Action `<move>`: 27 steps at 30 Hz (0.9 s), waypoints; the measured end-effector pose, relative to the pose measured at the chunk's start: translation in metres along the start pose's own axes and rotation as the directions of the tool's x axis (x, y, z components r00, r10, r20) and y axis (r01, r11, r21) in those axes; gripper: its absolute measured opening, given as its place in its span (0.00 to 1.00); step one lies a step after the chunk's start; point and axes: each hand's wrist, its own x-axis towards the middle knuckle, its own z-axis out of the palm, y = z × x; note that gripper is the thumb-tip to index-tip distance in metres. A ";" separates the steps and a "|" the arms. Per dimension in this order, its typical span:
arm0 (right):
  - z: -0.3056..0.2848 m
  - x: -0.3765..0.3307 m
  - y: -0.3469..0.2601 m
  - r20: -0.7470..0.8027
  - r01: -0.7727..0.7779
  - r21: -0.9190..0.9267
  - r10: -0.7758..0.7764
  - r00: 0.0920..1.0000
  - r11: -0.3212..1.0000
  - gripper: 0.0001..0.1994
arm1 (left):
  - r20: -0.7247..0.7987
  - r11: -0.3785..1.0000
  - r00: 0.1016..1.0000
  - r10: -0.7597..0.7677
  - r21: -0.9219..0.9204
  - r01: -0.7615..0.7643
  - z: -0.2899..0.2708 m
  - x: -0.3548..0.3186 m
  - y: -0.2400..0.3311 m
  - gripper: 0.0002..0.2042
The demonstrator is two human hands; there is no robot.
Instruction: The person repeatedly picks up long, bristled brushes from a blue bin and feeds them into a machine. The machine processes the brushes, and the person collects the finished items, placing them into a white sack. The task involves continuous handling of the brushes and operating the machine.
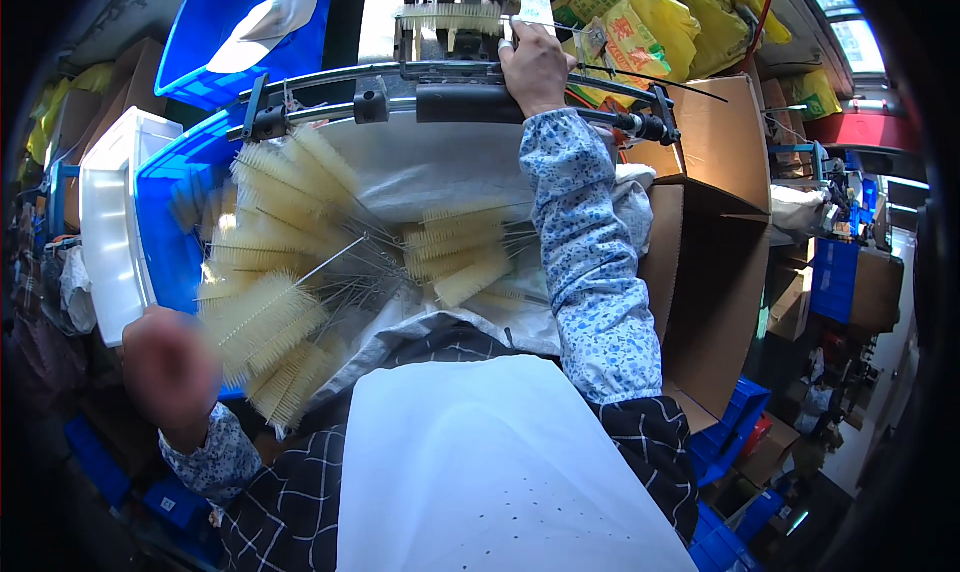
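Note:
At the machine across the top, a cream-bristled wire brush lies level. My right hand is at its right end, fingers bent over the wire stem. My left hand, low on the left, is badly blurred and its fingers cannot be made out. Right beside it is the near end of another wire brush, whose bare stem points up to the right; whether the hand grips it is unclear. Loose brushes fan out in a heap on white sheeting, and a smaller bunch lies right of them.
A black rod and rail span the space before the machine. Blue bins and a white box stand left; a white cap sits on the far bin. An open cardboard box is right, yellow sacks behind.

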 end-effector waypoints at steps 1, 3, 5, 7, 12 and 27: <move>0.000 0.000 -0.007 0.035 -0.004 0.014 0.004 0.999 1.000 0.16 | 0.011 1.000 1.000 0.000 0.004 0.000 0.002 0.000 0.001 0.18; -0.003 0.001 -0.019 0.032 0.003 0.018 -0.004 0.999 1.000 0.17 | 0.011 1.000 1.000 -0.011 -0.008 0.011 0.007 0.001 0.005 0.18; -0.004 0.001 -0.028 0.068 -0.012 0.007 0.012 0.998 1.000 0.17 | 0.009 1.000 1.000 -0.021 -0.020 0.022 0.011 0.002 0.008 0.19; -0.002 0.000 -0.027 0.081 -0.012 0.016 0.010 0.997 1.000 0.17 | 0.005 0.999 0.999 -0.033 -0.030 0.033 0.014 0.002 0.009 0.19; -0.002 -0.002 -0.014 0.047 -0.007 -0.015 0.007 0.999 1.000 0.16 | 0.036 1.000 0.999 0.014 -0.011 -0.013 0.008 0.002 -0.001 0.19; -0.026 0.027 0.129 0.107 0.045 -0.184 -0.026 0.994 0.982 0.14 | -0.008 0.979 0.999 -0.053 -0.200 0.051 -0.011 0.001 -0.029 0.19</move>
